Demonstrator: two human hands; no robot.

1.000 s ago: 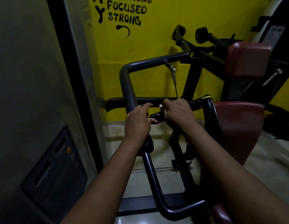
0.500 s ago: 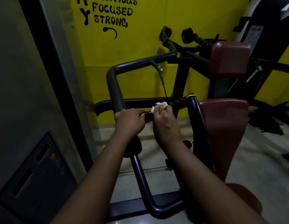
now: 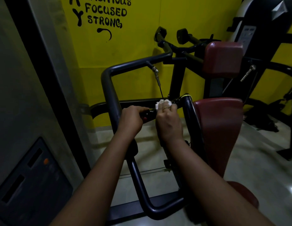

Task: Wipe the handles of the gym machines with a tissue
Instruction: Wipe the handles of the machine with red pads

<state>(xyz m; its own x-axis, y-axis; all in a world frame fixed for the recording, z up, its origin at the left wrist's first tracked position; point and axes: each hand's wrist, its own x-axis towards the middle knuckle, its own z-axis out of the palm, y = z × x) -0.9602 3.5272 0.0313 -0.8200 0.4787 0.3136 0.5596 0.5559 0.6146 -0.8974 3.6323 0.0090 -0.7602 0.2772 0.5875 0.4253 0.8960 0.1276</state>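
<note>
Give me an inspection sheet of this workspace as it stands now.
Surface: pale glossy floor under the machine.
Job's things: white tissue crumpled against the black handle.
Clutter: dark heap on the floor at right; cannot tell what it is.
Hands: left hand grips the handle; right hand holds the tissue on it.
Cables: thin cable hangs from a clip on the frame tube.
Surroundings: yellow wall with lettering, red pad, grey panel at left.

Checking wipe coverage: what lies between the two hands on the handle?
Head view: only a short bare stretch of black handle separates the left hand from the right hand, which presses the white tissue on it.
</note>
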